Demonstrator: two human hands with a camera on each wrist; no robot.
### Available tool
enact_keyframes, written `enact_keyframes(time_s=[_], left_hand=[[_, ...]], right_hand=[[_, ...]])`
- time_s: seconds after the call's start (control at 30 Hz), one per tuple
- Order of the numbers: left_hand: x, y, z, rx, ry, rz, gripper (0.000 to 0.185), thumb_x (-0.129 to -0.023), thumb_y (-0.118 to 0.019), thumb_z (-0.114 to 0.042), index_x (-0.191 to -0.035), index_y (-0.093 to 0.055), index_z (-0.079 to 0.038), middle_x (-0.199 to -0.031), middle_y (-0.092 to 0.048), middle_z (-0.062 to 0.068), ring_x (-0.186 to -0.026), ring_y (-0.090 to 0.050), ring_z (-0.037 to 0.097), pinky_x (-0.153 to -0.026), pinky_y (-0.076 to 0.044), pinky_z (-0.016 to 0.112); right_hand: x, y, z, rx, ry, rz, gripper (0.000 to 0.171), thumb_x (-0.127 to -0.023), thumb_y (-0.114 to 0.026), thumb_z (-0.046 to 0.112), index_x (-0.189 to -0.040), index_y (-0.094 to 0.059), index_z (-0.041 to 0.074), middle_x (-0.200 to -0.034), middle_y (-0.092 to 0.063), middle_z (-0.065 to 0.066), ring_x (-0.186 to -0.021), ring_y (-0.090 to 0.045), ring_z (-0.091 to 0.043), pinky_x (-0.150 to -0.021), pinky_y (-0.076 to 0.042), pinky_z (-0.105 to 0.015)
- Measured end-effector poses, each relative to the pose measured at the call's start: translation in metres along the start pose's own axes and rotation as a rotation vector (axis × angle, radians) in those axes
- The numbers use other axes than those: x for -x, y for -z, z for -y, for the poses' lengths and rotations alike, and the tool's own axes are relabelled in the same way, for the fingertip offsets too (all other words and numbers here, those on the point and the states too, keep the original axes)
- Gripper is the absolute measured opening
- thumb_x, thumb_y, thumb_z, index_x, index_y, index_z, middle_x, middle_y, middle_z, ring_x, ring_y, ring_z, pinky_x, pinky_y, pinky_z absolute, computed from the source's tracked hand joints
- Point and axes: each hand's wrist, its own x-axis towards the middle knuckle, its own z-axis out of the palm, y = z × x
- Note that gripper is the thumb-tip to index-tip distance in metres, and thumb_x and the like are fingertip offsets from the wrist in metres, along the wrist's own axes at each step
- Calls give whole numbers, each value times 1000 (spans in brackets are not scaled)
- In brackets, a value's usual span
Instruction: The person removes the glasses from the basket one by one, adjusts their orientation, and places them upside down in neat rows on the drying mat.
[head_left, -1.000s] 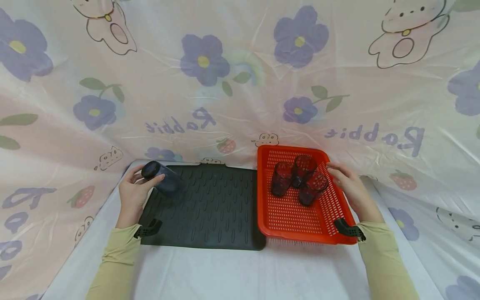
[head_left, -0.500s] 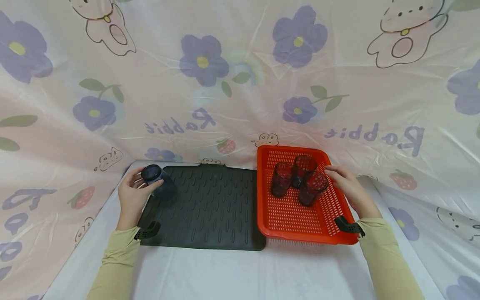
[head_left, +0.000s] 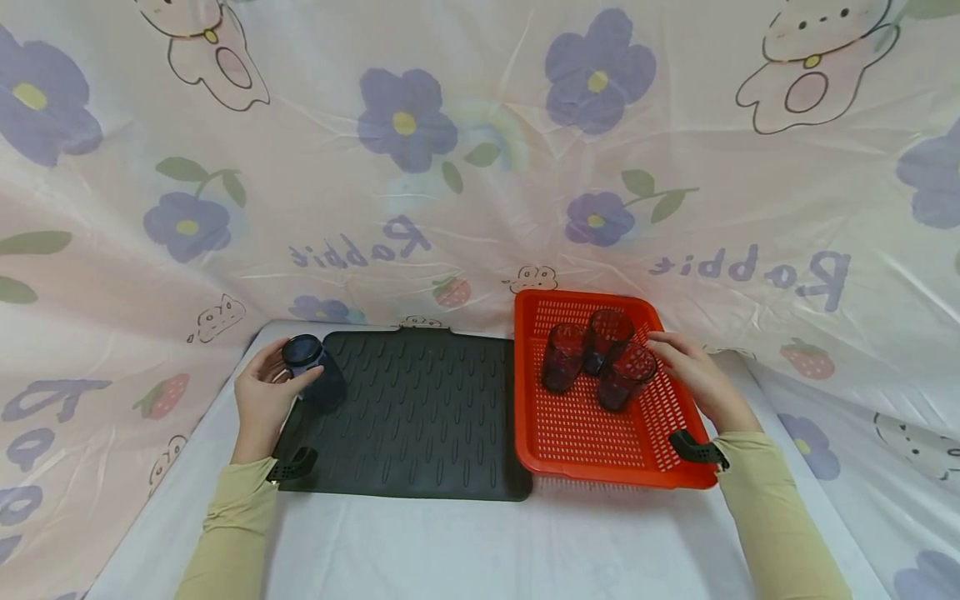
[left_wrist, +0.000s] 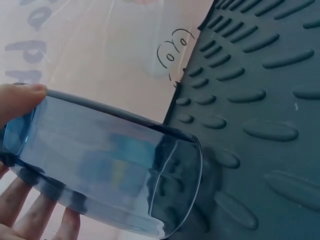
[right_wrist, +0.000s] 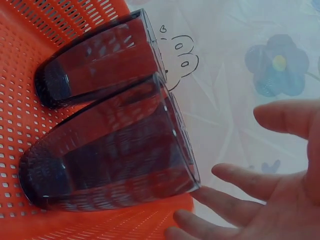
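My left hand (head_left: pixel 276 385) grips a blue glass tumbler (head_left: pixel 313 375) over the far left corner of the black ribbed mat (head_left: pixel 420 417). The tumbler (left_wrist: pixel 110 172) is tilted, base up, its open rim just at the mat (left_wrist: pixel 260 90). Thumb and fingers (left_wrist: pixel 20 100) wrap round its base end. Three dark glasses (head_left: pixel 562 357) (head_left: pixel 606 335) (head_left: pixel 626 377) stand in the red perforated basket (head_left: pixel 592 442). My right hand (head_left: pixel 686 367) hovers open beside the nearest one. In the right wrist view the spread fingers (right_wrist: pixel 235 175) are almost at that glass's (right_wrist: pixel 110 160) rim.
The mat and basket lie side by side on a white tabletop (head_left: pixel 480 542). A flowered plastic sheet (head_left: pixel 465 167) rises as a wall behind and at both sides. Black wrist straps (head_left: pixel 693 450) sit at both cuffs.
My left hand has turned the blue tumbler from lying sideways to nearly base-up and brought it down and left onto the mat's corner. The right hand has barely shifted.
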Motion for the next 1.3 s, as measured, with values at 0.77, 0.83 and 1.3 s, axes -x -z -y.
enact_keyframes(time_s=[0.77, 0.83, 1.3], left_hand=[[-18, 2, 35, 1, -2, 8, 73, -69, -85, 1, -134, -55, -12, -126, -56, 9, -111, -53, 14, -94, -44, 30], [-16, 1, 29, -2, 12, 14, 72, -70, -84, 2, -134, -55, -11, -126, -56, 9, -112, -52, 15, -95, -44, 30], [-9, 0, 13, 38, 20, 25, 68, -69, -83, 5, -132, -56, -6, -122, -55, 11, -108, -54, 20, -84, -48, 17]], right_hand=[[-10, -2, -5, 2, -31, 24, 68, -101, -43, 43, -148, -25, -4, -151, -22, -26, -137, -22, -40, -110, -21, -56], [-10, -2, -4, -2, -36, 25, 69, -101, -43, 43, -148, -25, -4, -151, -22, -26, -137, -21, -40, -110, -20, -57], [-15, -5, -6, -31, -37, 35, 69, -102, -42, 43, -148, -24, -4, -152, -20, -25, -138, -18, -41, -109, -17, -63]])
